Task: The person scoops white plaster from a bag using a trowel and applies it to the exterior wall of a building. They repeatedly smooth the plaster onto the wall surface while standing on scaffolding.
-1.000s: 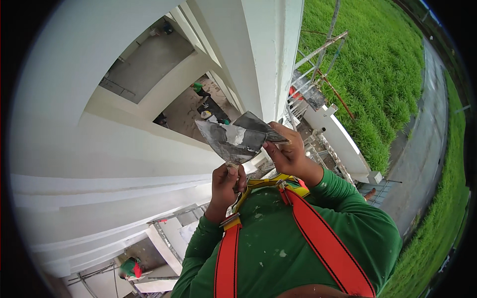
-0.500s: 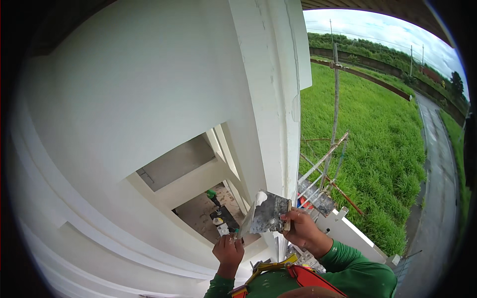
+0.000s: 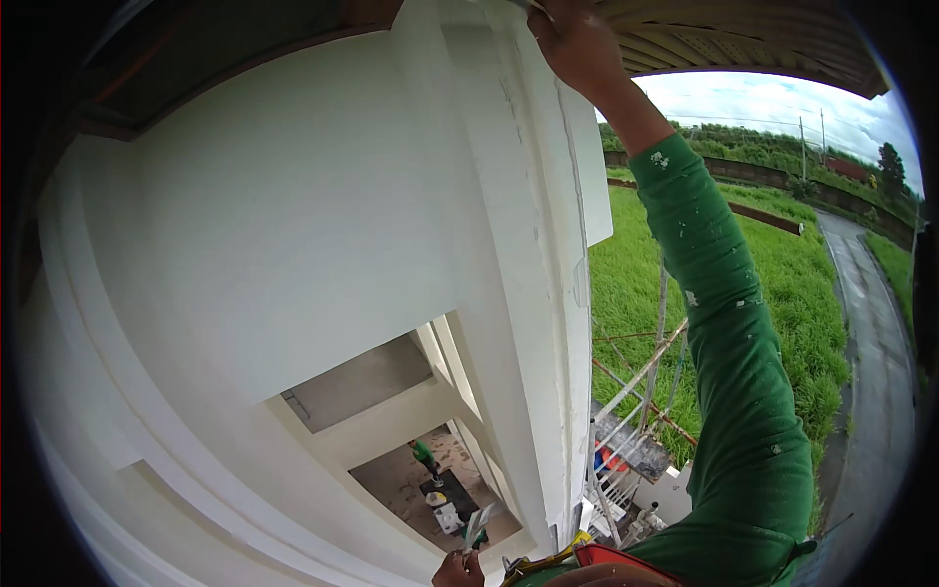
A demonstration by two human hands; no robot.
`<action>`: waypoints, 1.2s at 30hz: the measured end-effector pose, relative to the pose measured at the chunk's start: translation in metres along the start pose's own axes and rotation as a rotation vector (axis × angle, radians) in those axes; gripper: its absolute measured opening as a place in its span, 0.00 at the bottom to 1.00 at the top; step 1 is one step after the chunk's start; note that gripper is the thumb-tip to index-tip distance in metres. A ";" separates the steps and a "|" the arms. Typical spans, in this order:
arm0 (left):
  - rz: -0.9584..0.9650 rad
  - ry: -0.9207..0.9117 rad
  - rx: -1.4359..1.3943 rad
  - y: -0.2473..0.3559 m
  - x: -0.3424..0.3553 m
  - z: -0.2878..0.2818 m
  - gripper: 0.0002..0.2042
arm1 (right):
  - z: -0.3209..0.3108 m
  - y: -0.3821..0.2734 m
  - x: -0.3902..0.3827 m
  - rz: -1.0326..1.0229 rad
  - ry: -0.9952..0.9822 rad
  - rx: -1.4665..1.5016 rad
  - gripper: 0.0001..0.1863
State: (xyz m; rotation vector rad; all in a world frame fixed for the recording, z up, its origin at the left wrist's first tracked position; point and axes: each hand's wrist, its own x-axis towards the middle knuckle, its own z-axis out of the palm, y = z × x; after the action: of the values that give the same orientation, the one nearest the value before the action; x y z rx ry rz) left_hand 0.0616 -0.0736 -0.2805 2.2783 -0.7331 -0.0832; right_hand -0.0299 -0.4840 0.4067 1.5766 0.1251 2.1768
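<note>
Scraper sits low in your left hand, fingers pinching it, likely freeing your right hand, whose grip I can't tell.

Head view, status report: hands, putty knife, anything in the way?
Left hand closed around putty knife. Right hand raised, grip cut off by picture's top edge. Green sleeve hides some grass.

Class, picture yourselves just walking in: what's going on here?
A person in a white-spotted green long sleeve has the right hand high near a tall white wall, too cut off at the picture's top to show its hold clearly. The left hand, low down, holds a thin grey flat-bladed tool. Far below, another person in green is visible.
</note>
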 end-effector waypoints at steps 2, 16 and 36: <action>-0.330 -0.187 -0.245 -0.040 0.000 0.019 0.17 | 0.016 0.006 0.029 -0.138 0.078 -0.007 0.13; -0.212 0.053 0.008 -0.002 -0.041 0.032 0.15 | 0.074 0.013 0.051 -0.090 -0.182 -0.285 0.15; -0.085 0.034 -0.008 -0.017 -0.040 0.057 0.15 | 0.051 0.011 -0.027 -0.277 -0.312 -0.139 0.18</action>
State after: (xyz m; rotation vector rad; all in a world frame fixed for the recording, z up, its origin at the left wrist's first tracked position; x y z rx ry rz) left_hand 0.0217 -0.0781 -0.3395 2.2976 -0.6174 -0.0869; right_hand 0.0205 -0.5148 0.4040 1.6859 0.0860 1.6745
